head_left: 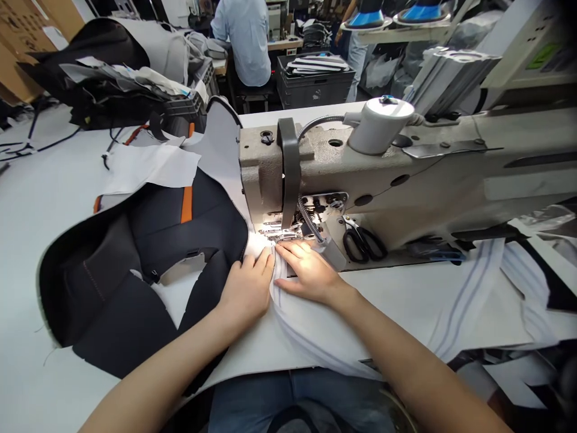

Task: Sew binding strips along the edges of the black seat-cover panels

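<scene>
My left hand (250, 284) lies with its fingers apart and slightly bent, pressing on the white edge of a black padded fabric piece (166, 210) beside the sewing machine's needle area. My right hand (311, 273) rests nearly flat on a white strip with blue lines (280, 270), its thumb apart from its fingers. The strip runs under the lit presser foot (282, 234) and trails down towards my lap. Both hands' fingertips are just in front of the foot of the sewing machine (406, 180). The needle itself I cannot make out.
Black-handled scissors (363, 240) lie on the machine bed. More striped strip (469, 294) lies at the right. Stacked dark fabric pieces (103, 66) stand at the back left. Behind the table, a person in a light blue shirt (246, 42) sits near a grey crate (311, 84).
</scene>
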`<state>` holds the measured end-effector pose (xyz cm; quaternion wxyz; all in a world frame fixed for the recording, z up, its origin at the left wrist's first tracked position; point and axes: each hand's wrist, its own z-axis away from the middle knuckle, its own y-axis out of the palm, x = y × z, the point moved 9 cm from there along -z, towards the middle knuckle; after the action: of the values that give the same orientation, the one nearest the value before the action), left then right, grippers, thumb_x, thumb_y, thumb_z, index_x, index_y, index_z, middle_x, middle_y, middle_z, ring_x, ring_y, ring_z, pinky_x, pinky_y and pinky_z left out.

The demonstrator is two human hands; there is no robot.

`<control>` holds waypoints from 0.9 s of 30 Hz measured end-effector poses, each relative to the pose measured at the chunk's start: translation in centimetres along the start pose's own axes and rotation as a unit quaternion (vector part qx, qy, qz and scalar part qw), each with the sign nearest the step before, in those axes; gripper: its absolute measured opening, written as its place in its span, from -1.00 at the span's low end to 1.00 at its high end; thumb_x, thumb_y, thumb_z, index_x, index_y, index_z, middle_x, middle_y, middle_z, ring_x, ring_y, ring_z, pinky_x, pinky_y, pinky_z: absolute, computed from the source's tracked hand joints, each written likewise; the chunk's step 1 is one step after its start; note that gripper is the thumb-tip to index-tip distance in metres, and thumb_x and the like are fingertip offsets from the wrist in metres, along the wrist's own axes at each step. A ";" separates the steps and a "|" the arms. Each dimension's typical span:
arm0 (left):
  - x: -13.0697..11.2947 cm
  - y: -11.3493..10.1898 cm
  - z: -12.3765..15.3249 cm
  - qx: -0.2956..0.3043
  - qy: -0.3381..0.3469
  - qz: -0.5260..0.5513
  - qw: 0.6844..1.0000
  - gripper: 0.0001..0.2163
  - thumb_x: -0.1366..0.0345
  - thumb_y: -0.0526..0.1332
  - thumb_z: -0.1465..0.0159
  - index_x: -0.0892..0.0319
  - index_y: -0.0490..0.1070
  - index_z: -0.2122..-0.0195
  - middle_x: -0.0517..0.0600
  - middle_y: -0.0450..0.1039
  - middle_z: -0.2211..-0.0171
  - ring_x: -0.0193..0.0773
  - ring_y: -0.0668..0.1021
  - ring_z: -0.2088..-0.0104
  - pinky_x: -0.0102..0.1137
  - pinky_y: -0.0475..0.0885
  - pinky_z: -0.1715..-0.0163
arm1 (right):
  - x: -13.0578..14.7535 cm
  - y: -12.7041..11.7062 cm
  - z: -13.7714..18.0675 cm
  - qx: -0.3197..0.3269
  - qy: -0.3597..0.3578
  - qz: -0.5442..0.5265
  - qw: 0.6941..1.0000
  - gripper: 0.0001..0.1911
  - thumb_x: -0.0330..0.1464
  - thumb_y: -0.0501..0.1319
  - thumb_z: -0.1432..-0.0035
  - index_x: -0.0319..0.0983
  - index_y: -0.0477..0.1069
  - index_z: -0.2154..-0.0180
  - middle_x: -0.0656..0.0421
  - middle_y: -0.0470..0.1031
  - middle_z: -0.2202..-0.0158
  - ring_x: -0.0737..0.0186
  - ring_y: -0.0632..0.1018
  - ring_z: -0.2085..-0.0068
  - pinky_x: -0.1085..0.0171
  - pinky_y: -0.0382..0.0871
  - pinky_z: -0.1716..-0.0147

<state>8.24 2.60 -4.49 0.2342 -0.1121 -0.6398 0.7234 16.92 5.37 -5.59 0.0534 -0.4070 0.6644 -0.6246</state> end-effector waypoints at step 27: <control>0.9 -0.5 0.0 -0.018 0.030 0.061 0.998 -0.52 0.42 0.01 -0.20 0.29 0.23 -0.18 0.08 0.26 -0.19 -0.10 0.39 0.22 -0.27 0.40 0.33 | 0.5 0.1 -0.9 -0.019 -0.024 0.159 0.987 -0.57 -0.52 0.04 -0.20 -0.18 0.36 -0.08 0.10 0.45 0.17 0.15 0.38 0.23 0.16 0.22 0.14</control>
<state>7.57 3.08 -3.91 0.2070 -0.1767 -0.6377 0.7206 15.96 5.78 -5.26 0.1598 -0.3122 0.7309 -0.5855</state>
